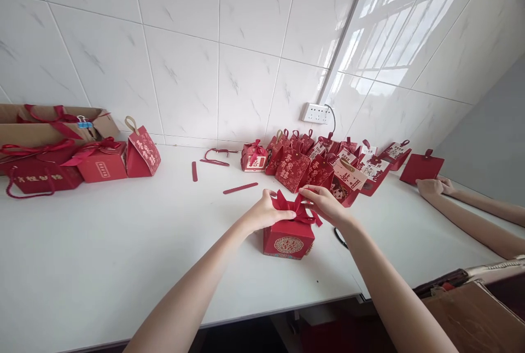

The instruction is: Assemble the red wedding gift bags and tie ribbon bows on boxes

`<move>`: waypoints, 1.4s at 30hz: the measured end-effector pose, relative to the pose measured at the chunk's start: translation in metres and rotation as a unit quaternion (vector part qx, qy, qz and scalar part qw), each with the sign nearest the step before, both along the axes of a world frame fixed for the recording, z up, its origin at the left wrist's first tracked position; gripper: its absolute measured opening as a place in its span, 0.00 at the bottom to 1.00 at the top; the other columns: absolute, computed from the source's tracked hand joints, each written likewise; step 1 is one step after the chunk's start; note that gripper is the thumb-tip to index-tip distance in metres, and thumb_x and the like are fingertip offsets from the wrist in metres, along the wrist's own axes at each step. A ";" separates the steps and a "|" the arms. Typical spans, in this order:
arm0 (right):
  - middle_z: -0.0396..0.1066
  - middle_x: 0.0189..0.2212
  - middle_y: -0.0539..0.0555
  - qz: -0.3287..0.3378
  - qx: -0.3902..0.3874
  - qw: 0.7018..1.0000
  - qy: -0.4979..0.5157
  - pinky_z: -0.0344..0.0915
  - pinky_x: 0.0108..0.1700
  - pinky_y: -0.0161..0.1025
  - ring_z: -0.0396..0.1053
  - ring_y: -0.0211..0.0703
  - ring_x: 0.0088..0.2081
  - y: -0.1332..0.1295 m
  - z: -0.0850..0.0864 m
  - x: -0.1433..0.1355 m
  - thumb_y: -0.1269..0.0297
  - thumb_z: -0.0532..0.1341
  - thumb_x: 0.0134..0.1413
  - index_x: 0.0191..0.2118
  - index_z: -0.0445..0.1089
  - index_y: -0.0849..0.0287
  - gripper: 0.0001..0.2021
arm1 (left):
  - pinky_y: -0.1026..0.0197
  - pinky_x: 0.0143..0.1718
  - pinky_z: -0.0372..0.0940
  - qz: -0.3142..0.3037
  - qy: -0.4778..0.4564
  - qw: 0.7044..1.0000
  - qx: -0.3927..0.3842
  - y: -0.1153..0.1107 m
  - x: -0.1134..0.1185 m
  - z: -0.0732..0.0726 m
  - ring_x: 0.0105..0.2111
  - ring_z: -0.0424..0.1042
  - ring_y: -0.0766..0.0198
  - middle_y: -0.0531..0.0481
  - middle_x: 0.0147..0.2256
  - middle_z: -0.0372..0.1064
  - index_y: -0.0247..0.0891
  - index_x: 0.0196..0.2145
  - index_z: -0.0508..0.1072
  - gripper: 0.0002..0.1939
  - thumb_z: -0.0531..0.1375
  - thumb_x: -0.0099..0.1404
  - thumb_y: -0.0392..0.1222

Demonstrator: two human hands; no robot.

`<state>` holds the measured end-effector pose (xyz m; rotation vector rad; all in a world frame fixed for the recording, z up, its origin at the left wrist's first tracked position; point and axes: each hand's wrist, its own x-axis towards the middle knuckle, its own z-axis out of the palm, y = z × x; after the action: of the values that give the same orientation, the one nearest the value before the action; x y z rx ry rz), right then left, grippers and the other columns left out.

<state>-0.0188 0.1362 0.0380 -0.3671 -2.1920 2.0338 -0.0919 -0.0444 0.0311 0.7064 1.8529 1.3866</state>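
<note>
A red gift box with a round gold emblem stands upright on the white table, near its front edge. A red ribbon forms a bow on its top. My left hand is at the bow's left side, its thumb across the front and its fingers closed on the ribbon. On the right side, my right hand pinches the ribbon between thumb and forefinger. Part of the bow is hidden behind my fingers.
Several red boxes crowd behind my hands. Red strips lie left of them. More boxes and a carton stand far left. Another person's hands hold a red box at right. A black loop lies beside my right forearm.
</note>
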 end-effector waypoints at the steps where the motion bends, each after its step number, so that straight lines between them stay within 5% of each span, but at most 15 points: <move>1: 0.68 0.25 0.51 -0.003 0.000 1.000 -0.014 0.64 0.34 0.35 0.66 0.37 0.29 -0.001 -0.002 -0.006 0.51 0.68 0.39 0.26 0.68 0.60 0.17 | 0.57 0.39 0.65 -0.002 -0.002 1.000 0.003 0.000 0.000 0.000 0.41 0.73 0.54 0.44 0.43 0.70 0.41 0.50 0.50 0.40 0.67 0.47 0.54; 6: 0.65 0.21 0.50 -0.069 0.048 0.994 -0.066 0.60 0.25 0.34 0.61 0.35 0.23 0.006 -0.023 -0.018 0.58 0.70 0.35 0.26 0.68 0.61 0.14 | 0.57 0.39 0.65 0.007 0.013 1.000 -0.012 0.000 -0.001 0.001 0.43 0.72 0.52 0.43 0.44 0.70 0.39 0.47 0.53 0.36 0.67 0.47 0.53; 10: 0.63 0.23 0.48 -0.169 0.101 0.980 -0.011 0.58 0.27 0.34 0.60 0.35 0.25 0.008 -0.032 0.010 0.48 0.63 0.46 0.30 0.65 0.57 0.16 | 0.57 0.42 0.63 0.019 0.017 0.999 -0.026 0.002 0.000 0.000 0.45 0.71 0.52 0.44 0.43 0.70 0.39 0.44 0.55 0.34 0.67 0.46 0.52; 16: 0.53 0.18 0.47 -0.052 0.202 0.978 -0.019 0.47 0.26 0.36 0.50 0.35 0.22 -0.016 -0.023 0.053 0.36 0.53 0.50 0.20 0.56 0.58 0.27 | 0.56 0.43 0.63 0.031 0.012 0.999 -0.003 0.006 -0.001 -0.005 0.44 0.70 0.52 0.44 0.44 0.69 0.39 0.43 0.55 0.35 0.69 0.44 0.51; 23: 0.46 0.16 0.45 -0.047 0.055 0.997 0.023 0.43 0.24 0.36 0.44 0.32 0.20 -0.028 -0.030 0.046 0.40 0.58 0.48 0.17 0.49 0.57 0.28 | 0.57 0.41 0.64 0.012 0.013 1.000 -0.004 0.004 -0.006 -0.008 0.46 0.70 0.52 0.41 0.46 0.68 0.38 0.46 0.57 0.37 0.67 0.45 0.58; 28: 0.42 0.14 0.43 -0.069 -0.042 0.996 0.037 0.42 0.22 0.35 0.41 0.31 0.18 -0.035 -0.035 0.047 0.40 0.62 0.43 0.15 0.47 0.56 0.30 | 0.58 0.46 0.60 -0.009 0.071 0.997 -0.042 -0.018 -0.026 0.011 0.53 0.64 0.51 0.38 0.53 0.62 0.39 0.55 0.54 0.47 0.65 0.44 0.66; 31: 0.43 0.14 0.44 -0.075 -0.040 0.995 0.045 0.42 0.21 0.35 0.41 0.31 0.18 -0.038 -0.035 0.047 0.39 0.62 0.42 0.15 0.47 0.56 0.30 | 0.59 0.41 0.60 0.025 0.137 0.984 -0.108 -0.033 -0.035 0.026 0.46 0.67 0.52 0.43 0.47 0.66 0.40 0.44 0.66 0.37 0.60 0.45 0.71; 35: 0.42 0.14 0.44 -0.076 -0.036 0.995 0.044 0.42 0.22 0.36 0.40 0.31 0.18 -0.037 -0.036 0.046 0.39 0.62 0.42 0.15 0.46 0.56 0.30 | 0.61 0.27 0.54 -0.107 0.134 0.971 -0.167 -0.036 -0.034 0.033 0.27 0.66 0.62 0.49 0.25 0.68 0.38 0.21 0.66 0.31 0.55 0.48 0.73; 42: 0.40 0.14 0.43 -0.075 -0.059 0.994 0.049 0.40 0.22 0.36 0.38 0.31 0.18 -0.034 -0.042 0.044 0.42 0.62 0.44 0.14 0.47 0.56 0.29 | 0.63 0.26 0.58 -0.139 0.071 0.982 -0.105 -0.027 -0.026 0.023 0.26 0.68 0.65 0.51 0.24 0.69 0.37 0.24 0.68 0.22 0.60 0.53 0.62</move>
<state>0.0253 0.1027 -0.0043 -0.4217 -1.9314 2.0584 -0.1175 -0.0714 0.0544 0.9323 1.8910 0.9688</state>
